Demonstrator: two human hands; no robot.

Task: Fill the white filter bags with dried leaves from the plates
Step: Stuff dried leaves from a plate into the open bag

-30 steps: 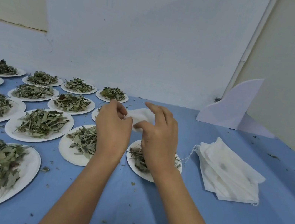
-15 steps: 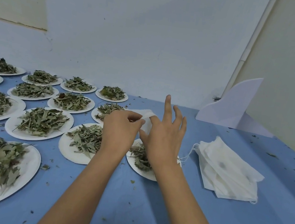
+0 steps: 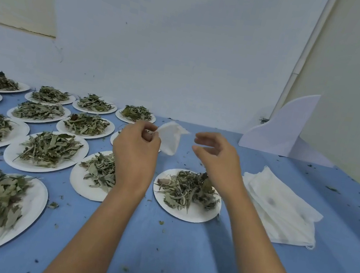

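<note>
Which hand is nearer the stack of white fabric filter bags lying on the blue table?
Right. The right hand hovers just left of the stack of white filter bags; the left hand is farther left, pinching a single white filter bag.

Bare left hand (image 3: 135, 152), bare right hand (image 3: 218, 164), slender fingers (image 3: 206, 138); both forearms (image 3: 96, 229) bare

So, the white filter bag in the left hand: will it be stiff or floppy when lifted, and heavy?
Probably floppy: the filter bag sags and creases beside the left hand, which pinches its edge. It is likely very light, since a mere pinch carries it. The stack of bags lies limp and wrinkled too.
</note>
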